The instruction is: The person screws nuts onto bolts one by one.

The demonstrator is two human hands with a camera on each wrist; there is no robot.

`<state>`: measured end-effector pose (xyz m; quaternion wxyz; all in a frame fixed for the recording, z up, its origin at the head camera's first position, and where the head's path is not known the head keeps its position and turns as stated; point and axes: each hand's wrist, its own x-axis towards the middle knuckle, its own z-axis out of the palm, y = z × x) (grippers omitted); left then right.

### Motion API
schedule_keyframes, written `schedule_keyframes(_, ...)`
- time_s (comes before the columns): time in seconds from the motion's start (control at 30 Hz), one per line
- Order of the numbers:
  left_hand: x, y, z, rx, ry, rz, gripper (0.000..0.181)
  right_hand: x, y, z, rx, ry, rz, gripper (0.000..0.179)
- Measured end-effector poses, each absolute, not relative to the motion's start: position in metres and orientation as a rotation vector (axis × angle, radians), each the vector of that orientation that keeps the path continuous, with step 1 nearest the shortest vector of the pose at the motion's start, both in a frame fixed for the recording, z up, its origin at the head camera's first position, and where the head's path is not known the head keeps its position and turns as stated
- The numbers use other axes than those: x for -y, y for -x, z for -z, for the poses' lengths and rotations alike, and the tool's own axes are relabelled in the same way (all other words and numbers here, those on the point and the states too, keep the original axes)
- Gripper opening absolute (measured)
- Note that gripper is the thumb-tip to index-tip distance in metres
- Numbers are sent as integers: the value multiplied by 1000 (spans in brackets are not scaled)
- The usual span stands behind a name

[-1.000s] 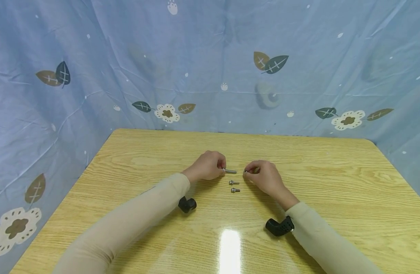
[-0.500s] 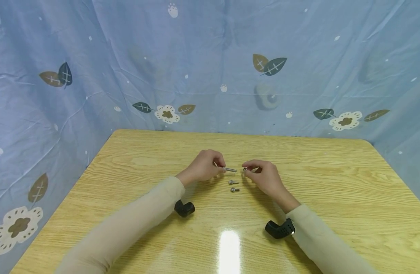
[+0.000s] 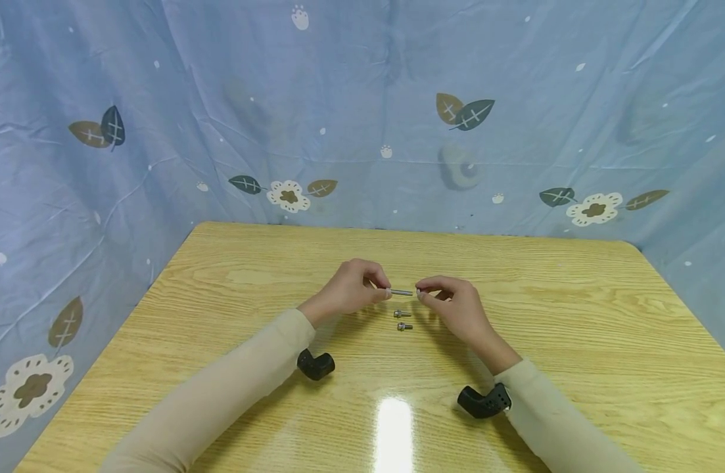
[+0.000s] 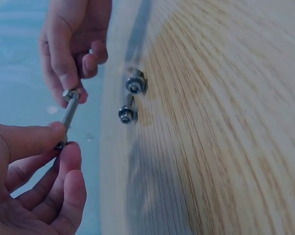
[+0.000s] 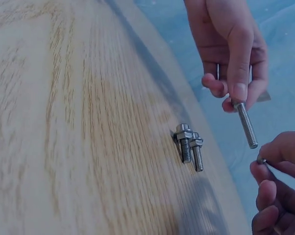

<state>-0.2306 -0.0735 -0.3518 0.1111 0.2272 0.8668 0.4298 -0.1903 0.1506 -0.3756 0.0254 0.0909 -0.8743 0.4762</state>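
My left hand [image 3: 356,287] pinches a long threaded bolt [image 5: 247,126] at its head end, between thumb and fingertips. The bolt's free end points toward my right hand [image 3: 453,303]. Between thumb and forefinger, the right hand pinches a small metal nut [image 4: 70,94], its hexagonal outline visible in the left wrist view. In the head view a small gap shows between bolt tip and nut. Both hands are raised over the wooden table. Just nearer the body lie two shorter bolts, the farther bolt [image 3: 402,314] and the nearer bolt [image 3: 405,326], each with a nut up by its head.
The wood-grain table [image 3: 575,315] reaches back to a blue patterned curtain [image 3: 362,118] that hangs behind and along the sides. A black wrist mount [image 3: 316,365] sits at the left sleeve, and another black mount [image 3: 484,401] at the right.
Both hands have lifted slightly, and the bolt tip and nut have come closer together. The right hand has turned the nut into view. The two shorter bolts stay on the table.
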Motion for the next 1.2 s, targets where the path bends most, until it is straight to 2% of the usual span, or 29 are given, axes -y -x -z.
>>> schedule_keyframes(0.67, 69, 222, 356, -2485, -577, -1454, 3, -152, 188, 380, 2635, -304, -1551, 25)
schedule_keyframes(1.2, 64, 218, 369, -2396, -560, -1672, 12, -154, 187, 384, 2573, -220, -1769, 31)
